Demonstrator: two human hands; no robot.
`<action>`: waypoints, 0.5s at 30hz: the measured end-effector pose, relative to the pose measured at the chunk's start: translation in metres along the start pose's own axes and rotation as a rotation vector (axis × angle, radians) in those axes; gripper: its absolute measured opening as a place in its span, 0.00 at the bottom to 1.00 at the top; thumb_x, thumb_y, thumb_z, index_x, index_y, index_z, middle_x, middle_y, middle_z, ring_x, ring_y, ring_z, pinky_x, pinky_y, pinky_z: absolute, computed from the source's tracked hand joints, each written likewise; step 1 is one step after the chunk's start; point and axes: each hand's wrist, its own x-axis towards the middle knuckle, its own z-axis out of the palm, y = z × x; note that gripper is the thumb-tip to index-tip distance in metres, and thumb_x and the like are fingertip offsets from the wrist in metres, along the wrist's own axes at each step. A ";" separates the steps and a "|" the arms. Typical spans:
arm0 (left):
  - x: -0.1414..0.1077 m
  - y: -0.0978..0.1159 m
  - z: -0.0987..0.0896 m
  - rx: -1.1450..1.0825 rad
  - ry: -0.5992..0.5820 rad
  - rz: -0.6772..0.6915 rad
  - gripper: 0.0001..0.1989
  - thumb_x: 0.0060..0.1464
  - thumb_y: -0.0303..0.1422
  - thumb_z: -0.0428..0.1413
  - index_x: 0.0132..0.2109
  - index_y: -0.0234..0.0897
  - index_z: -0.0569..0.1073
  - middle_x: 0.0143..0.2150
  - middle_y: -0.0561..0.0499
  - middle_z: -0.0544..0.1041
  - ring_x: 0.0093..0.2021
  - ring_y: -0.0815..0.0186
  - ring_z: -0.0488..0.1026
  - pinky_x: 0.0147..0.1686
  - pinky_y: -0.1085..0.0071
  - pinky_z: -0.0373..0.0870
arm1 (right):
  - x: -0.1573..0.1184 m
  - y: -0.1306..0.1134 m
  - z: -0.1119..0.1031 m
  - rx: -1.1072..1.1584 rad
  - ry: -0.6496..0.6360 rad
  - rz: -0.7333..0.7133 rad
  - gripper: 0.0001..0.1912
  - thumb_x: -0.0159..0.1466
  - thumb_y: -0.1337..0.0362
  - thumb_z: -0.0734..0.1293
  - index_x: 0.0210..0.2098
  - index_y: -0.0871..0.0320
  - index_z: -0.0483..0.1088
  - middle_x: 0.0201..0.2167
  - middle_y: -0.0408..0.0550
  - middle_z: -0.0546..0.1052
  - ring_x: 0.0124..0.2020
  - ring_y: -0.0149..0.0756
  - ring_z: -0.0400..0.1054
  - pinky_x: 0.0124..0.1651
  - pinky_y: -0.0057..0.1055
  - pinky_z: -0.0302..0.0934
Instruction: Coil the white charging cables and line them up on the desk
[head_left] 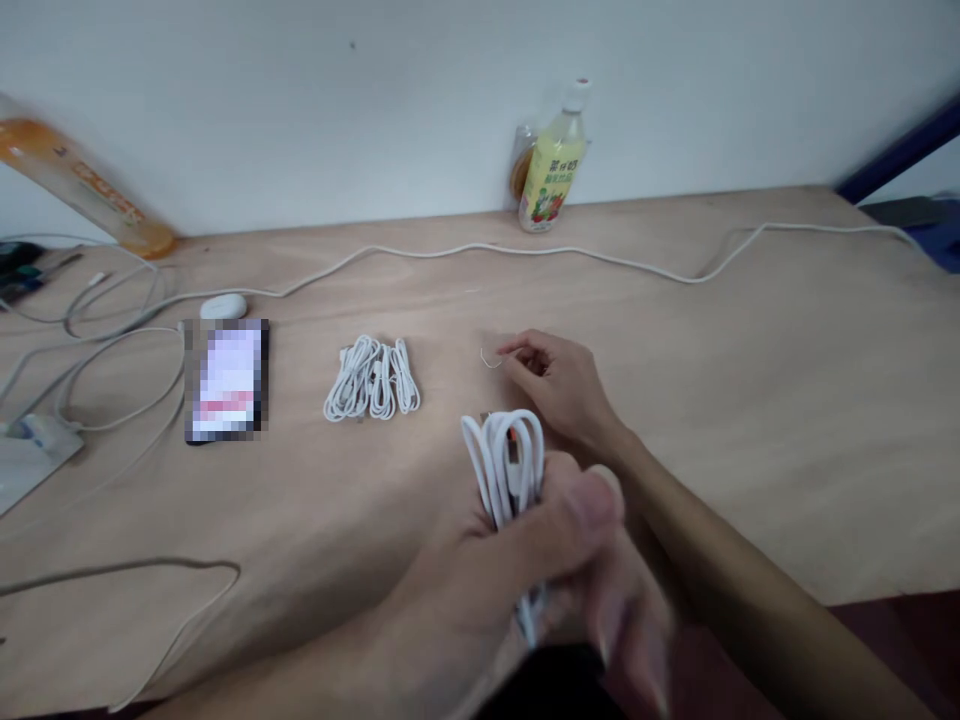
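Observation:
My left hand point(525, 560), close to the camera, is wrapped round a coiled white cable point(500, 460), whose loops stick out above the thumb. Beyond it, my right hand point(555, 380) is low over the wooden table, thumb and forefinger pinched on a thin white tie point(490, 360) that curls out to the left. Several bundled white cables point(373, 378) lie side by side on the table, left of both hands.
A phone point(227, 380) and a white case point(223, 307) lie at the left among loose cables point(112, 330). Against the wall stand a yellow-labelled bottle point(553, 170) and a leaning orange bottle point(90, 190). One long white cable point(472, 248) crosses the table's back.

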 end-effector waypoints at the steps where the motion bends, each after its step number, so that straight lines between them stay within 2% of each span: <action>1: 0.005 0.003 -0.007 -0.074 0.108 0.054 0.29 0.61 0.56 0.68 0.27 0.40 0.67 0.25 0.56 0.68 0.26 0.70 0.70 0.34 0.72 0.74 | 0.000 0.000 0.001 -0.043 -0.016 -0.036 0.06 0.65 0.63 0.71 0.38 0.55 0.82 0.28 0.44 0.79 0.29 0.36 0.68 0.37 0.35 0.61; 2: 0.010 0.005 -0.015 -0.116 0.175 0.091 0.25 0.59 0.48 0.72 0.29 0.39 0.69 0.26 0.57 0.69 0.28 0.72 0.71 0.36 0.75 0.74 | 0.000 0.001 0.001 -0.081 -0.035 -0.060 0.04 0.65 0.64 0.72 0.37 0.55 0.82 0.29 0.44 0.79 0.30 0.36 0.68 0.38 0.35 0.61; 3: 0.015 0.006 -0.024 -0.143 0.225 0.112 0.23 0.59 0.45 0.73 0.30 0.39 0.70 0.26 0.57 0.71 0.28 0.72 0.71 0.35 0.76 0.73 | 0.000 0.001 0.001 -0.112 -0.056 -0.074 0.03 0.65 0.64 0.73 0.38 0.55 0.82 0.30 0.45 0.79 0.31 0.37 0.68 0.39 0.35 0.60; 5: 0.022 0.008 -0.044 -0.182 0.267 0.105 0.19 0.60 0.42 0.72 0.32 0.37 0.74 0.30 0.55 0.75 0.28 0.71 0.72 0.30 0.75 0.72 | -0.001 0.000 0.001 -0.159 -0.090 -0.076 0.02 0.65 0.65 0.75 0.39 0.54 0.82 0.32 0.46 0.79 0.32 0.38 0.69 0.39 0.35 0.60; 8: 0.029 0.010 -0.075 -0.251 0.274 0.125 0.15 0.63 0.43 0.69 0.38 0.35 0.79 0.34 0.48 0.80 0.33 0.66 0.77 0.33 0.72 0.76 | -0.001 -0.001 0.002 -0.219 -0.097 -0.043 0.01 0.67 0.66 0.74 0.37 0.54 0.81 0.33 0.46 0.79 0.33 0.38 0.69 0.39 0.35 0.59; 11: 0.033 0.011 -0.097 -0.280 0.271 0.118 0.23 0.73 0.46 0.55 0.47 0.29 0.83 0.43 0.39 0.85 0.39 0.60 0.82 0.39 0.68 0.79 | -0.002 -0.001 0.006 -0.262 -0.054 -0.019 0.04 0.67 0.68 0.74 0.34 0.55 0.79 0.32 0.46 0.78 0.32 0.38 0.69 0.39 0.34 0.59; 13: 0.033 0.009 -0.105 -0.305 0.223 0.111 0.29 0.77 0.48 0.47 0.54 0.27 0.83 0.48 0.35 0.85 0.44 0.56 0.83 0.41 0.65 0.80 | -0.004 -0.001 0.010 -0.269 -0.015 -0.010 0.05 0.67 0.68 0.74 0.34 0.55 0.78 0.33 0.46 0.79 0.32 0.37 0.68 0.38 0.34 0.59; 15: 0.032 0.007 -0.108 -0.293 0.188 0.139 0.31 0.78 0.49 0.44 0.58 0.27 0.82 0.51 0.33 0.85 0.45 0.55 0.83 0.43 0.63 0.80 | -0.005 0.000 0.012 -0.241 0.018 -0.008 0.05 0.68 0.68 0.73 0.34 0.55 0.78 0.33 0.46 0.79 0.30 0.36 0.68 0.38 0.34 0.60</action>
